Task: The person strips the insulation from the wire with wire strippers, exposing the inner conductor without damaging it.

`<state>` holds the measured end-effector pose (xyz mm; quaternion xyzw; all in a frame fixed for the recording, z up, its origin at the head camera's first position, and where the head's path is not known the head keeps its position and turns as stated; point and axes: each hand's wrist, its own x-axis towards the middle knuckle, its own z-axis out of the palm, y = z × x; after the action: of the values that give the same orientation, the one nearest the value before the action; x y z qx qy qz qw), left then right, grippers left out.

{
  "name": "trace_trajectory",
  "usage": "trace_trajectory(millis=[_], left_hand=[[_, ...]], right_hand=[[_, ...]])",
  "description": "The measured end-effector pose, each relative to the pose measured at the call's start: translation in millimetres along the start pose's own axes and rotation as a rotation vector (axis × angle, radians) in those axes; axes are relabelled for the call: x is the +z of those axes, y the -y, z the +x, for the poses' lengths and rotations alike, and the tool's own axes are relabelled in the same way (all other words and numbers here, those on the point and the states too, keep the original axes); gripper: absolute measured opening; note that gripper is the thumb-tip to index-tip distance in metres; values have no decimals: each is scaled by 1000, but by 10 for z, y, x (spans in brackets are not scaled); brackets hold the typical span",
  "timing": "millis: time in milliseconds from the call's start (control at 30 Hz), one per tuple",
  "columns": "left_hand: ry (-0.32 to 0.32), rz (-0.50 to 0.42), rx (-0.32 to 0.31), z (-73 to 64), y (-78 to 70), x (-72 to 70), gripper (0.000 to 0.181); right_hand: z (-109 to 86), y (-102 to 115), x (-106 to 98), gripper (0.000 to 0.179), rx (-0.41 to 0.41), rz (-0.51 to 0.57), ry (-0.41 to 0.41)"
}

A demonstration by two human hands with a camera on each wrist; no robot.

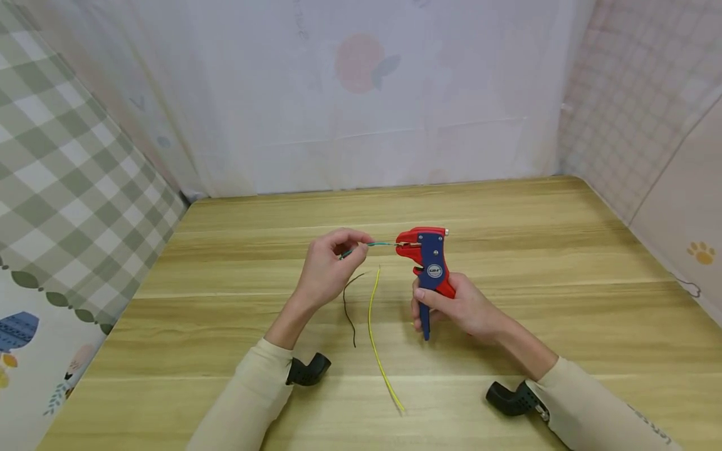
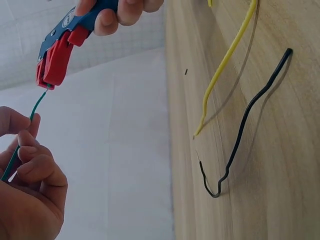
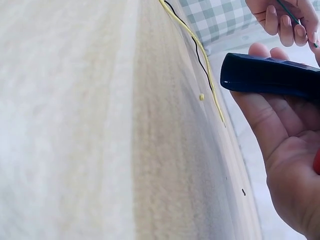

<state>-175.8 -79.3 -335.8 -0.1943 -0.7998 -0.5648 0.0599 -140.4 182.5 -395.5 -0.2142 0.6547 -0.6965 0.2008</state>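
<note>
My left hand [image 1: 329, 266] pinches a thin green wire [image 1: 382, 243] between thumb and fingers. The wire's far end reaches the red jaws of a wire stripper [image 1: 432, 254], with a bare tip showing there in the left wrist view. Its near part runs back through the palm. My right hand [image 1: 462, 307] grips the stripper's blue and red handles, holding it upright above the table. Below and between the hands, a yellow wire [image 1: 372, 332] and a shorter black wire [image 1: 346, 307] lie on the table, both with bare ends.
A small yellow insulation piece [image 3: 201, 97] and a tiny dark scrap [image 3: 244, 192] lie on the wood-grain table [image 1: 197, 326]. White sheeting [image 1: 271, 94] hangs behind the table, and checked fabric [image 1: 73, 156] is at the left.
</note>
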Motion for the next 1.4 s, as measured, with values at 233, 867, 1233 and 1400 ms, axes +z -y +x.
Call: trace_trajectory(millis=[233,867,1233,1400], left_hand=[[9,-19,-17,-1,-4,9,19],[27,-31,-27,-12,-32,10,19],[19,-19,-7,-21,-31,23,16],[8,-12,13,-17,-47,36,15]], right_hand=[[5,16,-3,34,-7,-18,4],[-34,44,52,25,-66,-74,-88],[-35,54,118,25,-96,-127,-190],[-44,53,126,25,-105,-84,-190]])
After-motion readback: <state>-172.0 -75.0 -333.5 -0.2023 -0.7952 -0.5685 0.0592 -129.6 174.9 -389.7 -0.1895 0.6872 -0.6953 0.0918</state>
